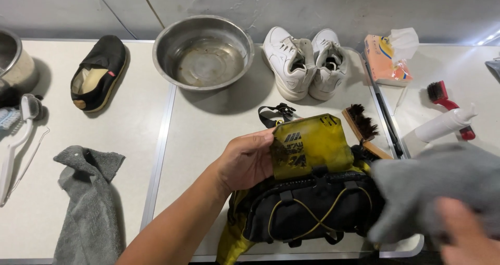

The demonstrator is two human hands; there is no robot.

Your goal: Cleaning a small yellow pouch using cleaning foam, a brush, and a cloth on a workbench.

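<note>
The bag (307, 207) lies at lower centre of the frame, on the table (208, 124) near its front edge. The left hand (247, 161) has its fingers closed on the yellow flap (312, 145), lifting it upright. The right hand (466, 233), lower right and blurred, grips a grey cloth (437, 187). Judged best practice: keep the flap taut and wipe away from the hand. A brush (364, 129) sits just beside the flap; open room lies left of the bag.
</note>
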